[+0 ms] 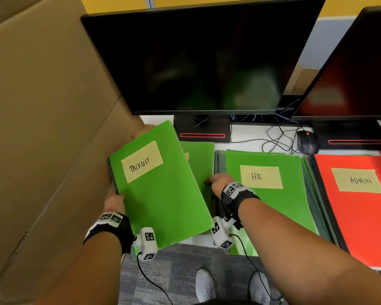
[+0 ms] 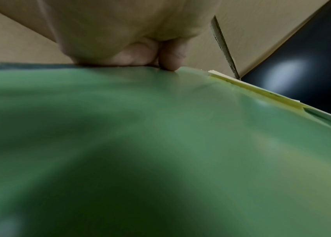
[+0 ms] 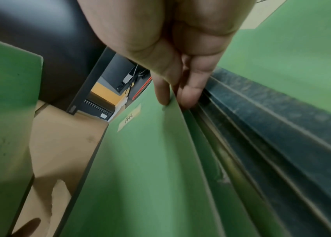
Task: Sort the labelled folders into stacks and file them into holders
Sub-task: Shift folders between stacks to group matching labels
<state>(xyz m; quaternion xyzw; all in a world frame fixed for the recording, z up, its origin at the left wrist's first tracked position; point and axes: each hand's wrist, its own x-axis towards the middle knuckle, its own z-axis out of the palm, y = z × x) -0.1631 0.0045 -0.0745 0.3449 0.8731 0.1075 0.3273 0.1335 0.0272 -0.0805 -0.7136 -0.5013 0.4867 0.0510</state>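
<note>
Sorting: left hand [image 1: 113, 202] clamps TASKLIST folder [image 1: 158, 183] at its 9 o'clock edge, tilted off the desk. Right hand [image 1: 220, 182] pinches an HR-labelled folder [image 3: 140, 160] beside the HR stack [image 1: 271, 194], at 3 o'clock. Best lift it clear, then square edges.

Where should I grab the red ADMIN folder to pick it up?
Grab the ADMIN folder by its near edge, coming from your side of the desk. It lies flat on top of its stack, and that edge is free. Its left edge sits tight against the HR stack, leaving little room for fingers there. Slide fingers under, thumb on top.
</note>
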